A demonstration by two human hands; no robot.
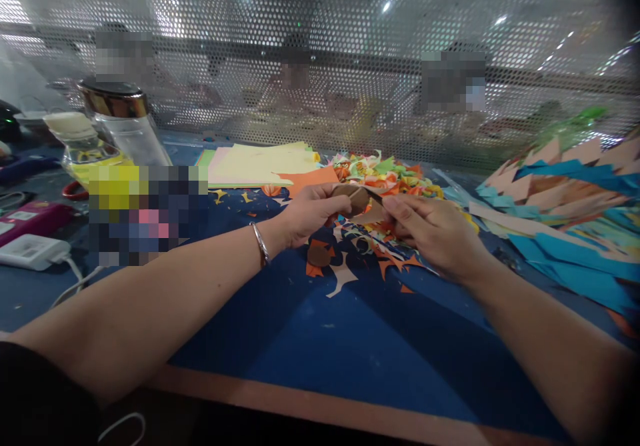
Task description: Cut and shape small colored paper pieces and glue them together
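Note:
My left hand [311, 214], with a silver bracelet at the wrist, pinches a rounded brown piece of paper [358, 201] between thumb and fingers. Close by on the right, my right hand [434, 231] is closed with thumb and forefinger together at a thin dark edge beside the paper; what exactly it grips I cannot make out. Below both hands lie paper scraps [344, 273] in white and orange, and a brown round piece [320, 253] on an orange scrap. Beyond them rises a heap of colourful paper cuttings [390, 174].
Stacked paper sheets [265, 164] lie behind my left hand. A capped bottle of yellow liquid [75, 141] and a tall clear flask [131, 133] stand left, near a white charger [33, 251]. Folded blue and pink paper shapes [575, 246] fill the right. A perforated metal screen [330, 39] closes the back.

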